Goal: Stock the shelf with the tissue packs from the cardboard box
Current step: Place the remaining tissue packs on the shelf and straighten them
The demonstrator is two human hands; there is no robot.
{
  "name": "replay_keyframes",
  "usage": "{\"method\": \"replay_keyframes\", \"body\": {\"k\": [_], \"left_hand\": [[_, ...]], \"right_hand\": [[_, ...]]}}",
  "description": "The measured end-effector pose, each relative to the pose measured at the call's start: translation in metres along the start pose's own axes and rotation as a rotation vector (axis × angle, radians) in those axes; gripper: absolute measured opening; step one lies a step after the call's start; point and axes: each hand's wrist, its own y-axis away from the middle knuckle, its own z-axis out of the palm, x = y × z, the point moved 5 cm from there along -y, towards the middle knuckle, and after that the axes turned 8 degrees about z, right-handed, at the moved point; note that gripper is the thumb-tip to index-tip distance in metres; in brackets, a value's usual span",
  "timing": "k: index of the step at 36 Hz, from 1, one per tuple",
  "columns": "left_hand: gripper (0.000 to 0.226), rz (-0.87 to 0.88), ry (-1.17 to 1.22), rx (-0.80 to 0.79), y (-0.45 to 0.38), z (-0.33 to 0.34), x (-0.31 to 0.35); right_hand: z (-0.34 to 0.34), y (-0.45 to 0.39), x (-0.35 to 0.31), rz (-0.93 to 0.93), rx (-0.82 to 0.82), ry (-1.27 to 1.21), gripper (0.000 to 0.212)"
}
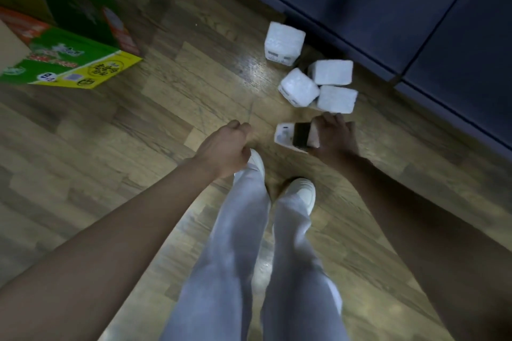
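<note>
Nearest the camera are the person's pale trousers (pixel 249 257) and white shoes (pixel 300 191), planted on the wood floor (pixel 110 147). Just past the shoes both arms reach forward and down.

The left hand (pixel 224 147) hangs over bare floor with its fingers loosely curled; it grasps nothing. The right hand (pixel 336 137) holds a tissue pack (pixel 295 137) from that pack's right end — fingers curled round it, thumb side toward the camera as far as the blur lets me judge. The held pack lies with its long axis running left to right, so it juts leftward out of the hand, toward the gap between the two hands.

Just beyond the right hand lies a cluster of three white packs (pixel 318 86), touching one another; the nearest of them almost meets the fingertips. A fourth pack (pixel 284 41) stands a little farther off and to the left, apart from the cluster. All the loose packs therefore lie straight ahead of the right hand and to the right of the left hand — the right is plainly nearer to them, but it is occupied, so the free left hand would have to cross rightward and forward for the next pick.

Far left sits the green and yellow cardboard box (pixel 69 63), well apart from the packs. Along the far right runs the dark base of the shelf unit (pixel 388 8), just behind the packs.
</note>
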Motion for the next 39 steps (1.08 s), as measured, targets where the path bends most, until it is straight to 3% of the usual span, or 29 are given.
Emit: {"method": "replay_keyframes", "body": {"k": [7,15,20,24,29,32,35,39], "left_hand": [[0.030,0.054,0.057,0.139,0.055,-0.078,0.060],[0.036,0.086,0.013,0.319,0.132,-0.185,0.126],[0.034,0.147,-0.028,0.464,0.193,-0.259,0.176],[0.035,0.202,-0.088,0.533,0.241,-0.302,0.217],[0.071,0.255,-0.225,0.504,0.301,-0.336,0.274],[0.087,0.327,-0.211,0.405,0.325,-0.346,0.306],[0.077,0.371,-0.048,0.394,0.349,-0.359,0.333],[0.058,0.381,0.167,0.576,0.373,-0.382,0.342]], "right_hand": [[-0.106,0.090,-0.001,-0.012,-0.004,-0.614,0.051],[-0.230,0.190,0.020,0.024,-0.078,-1.004,0.038],[-0.299,0.254,0.030,-0.055,-0.084,-1.188,0.029],[-0.358,0.302,0.027,-0.149,-0.039,-1.185,0.030],[-0.437,0.357,0.012,-0.285,0.065,-1.014,0.026],[-0.483,0.390,-0.006,-0.407,0.100,-0.914,0.026],[-0.522,0.418,-0.023,-0.457,0.137,-0.828,0.030],[-0.563,0.446,-0.034,-0.479,0.269,-0.707,0.044]]}}
